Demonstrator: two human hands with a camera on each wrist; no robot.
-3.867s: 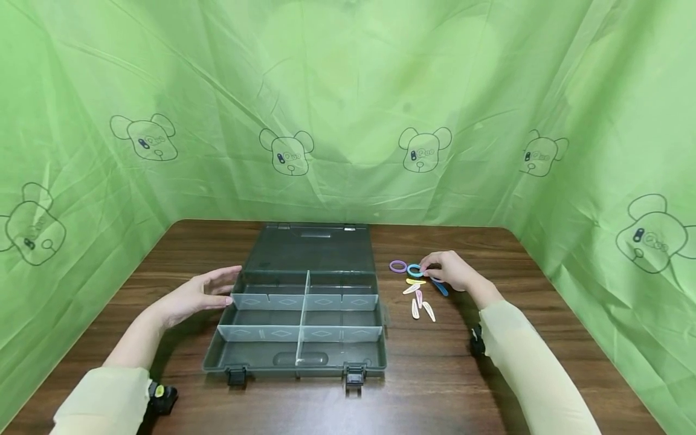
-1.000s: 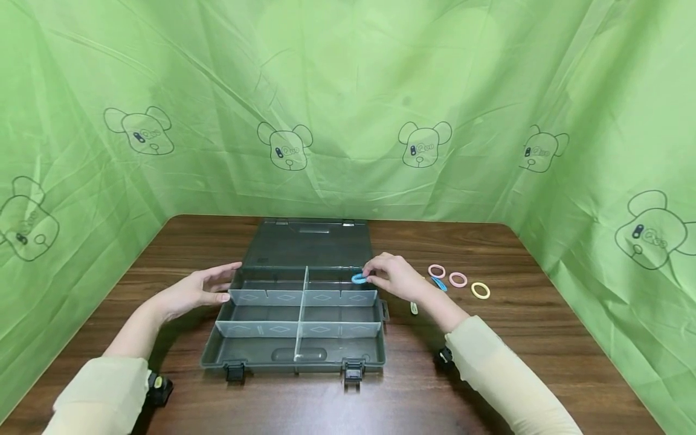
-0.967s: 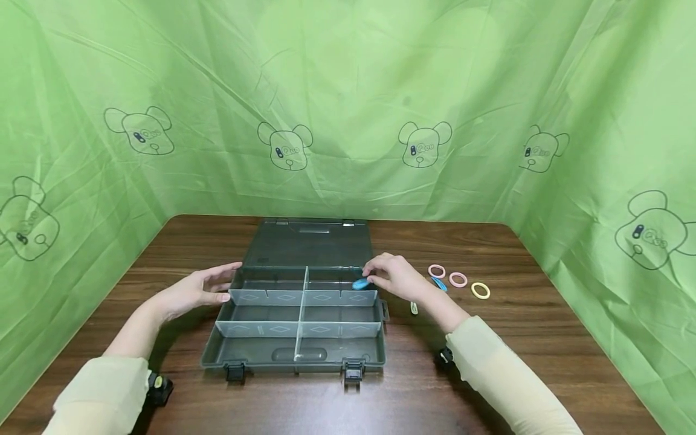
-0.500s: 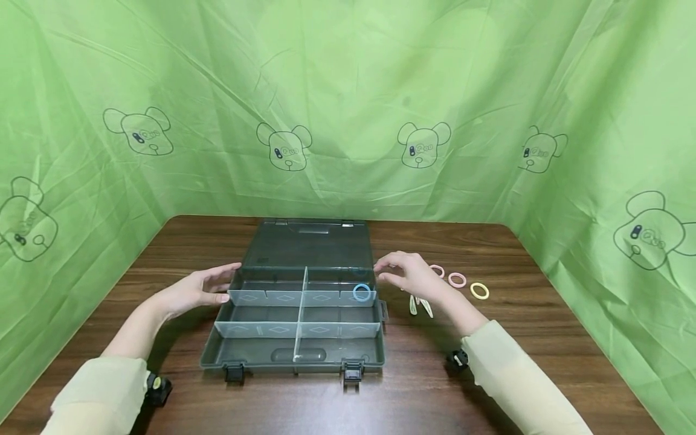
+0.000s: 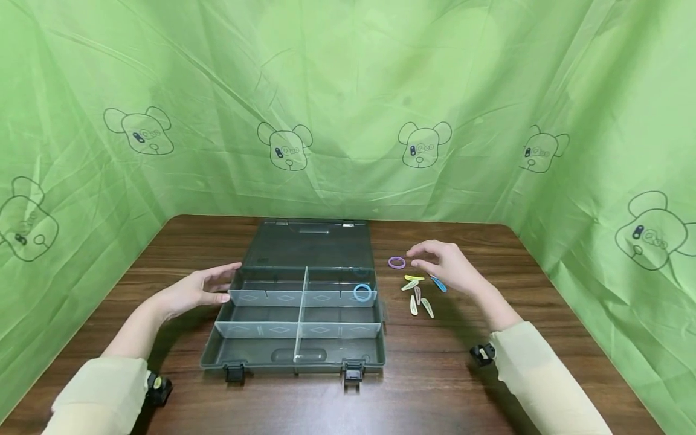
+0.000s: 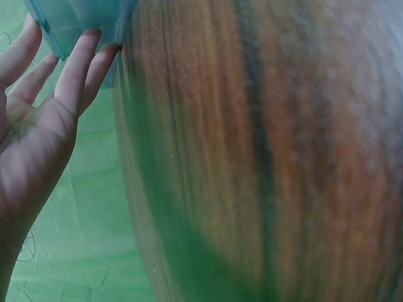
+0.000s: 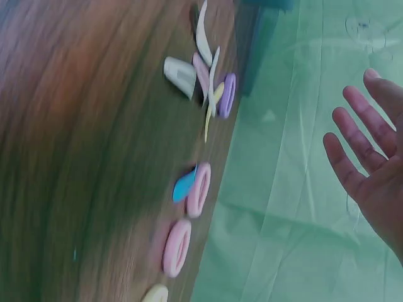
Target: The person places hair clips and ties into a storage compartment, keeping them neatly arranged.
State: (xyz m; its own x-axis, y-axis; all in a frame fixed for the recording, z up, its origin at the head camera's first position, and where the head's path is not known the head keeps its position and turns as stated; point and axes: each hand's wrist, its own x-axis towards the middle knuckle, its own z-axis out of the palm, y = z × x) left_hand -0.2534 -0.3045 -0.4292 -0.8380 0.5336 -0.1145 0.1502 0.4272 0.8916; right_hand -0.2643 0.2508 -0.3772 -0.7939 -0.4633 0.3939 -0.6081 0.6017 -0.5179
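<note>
A smoky-grey divided organizer box lies on the table with its lid laid back. My left hand rests at its left side, fingers fairly straight against the wall. A blue hair tie leans on the divider of the back right compartment. Over the hair accessories hovers my right hand, fingers loosely bent and holding nothing. Near it lie a purple hair tie, a blue hair clip and a yellow hair clip. In the right wrist view, pink hair ties show; the head view hides them.
Several pale snap clips lie between the box and my right forearm. A yellow hair tie is partly visible in the right wrist view. Green cloth walls in the wooden table. Two latches stick out at the box front.
The blue hair tie went from the table into the back right compartment and was let go. My right hand then moved right, back over the accessories. The left hand stayed at the box.
</note>
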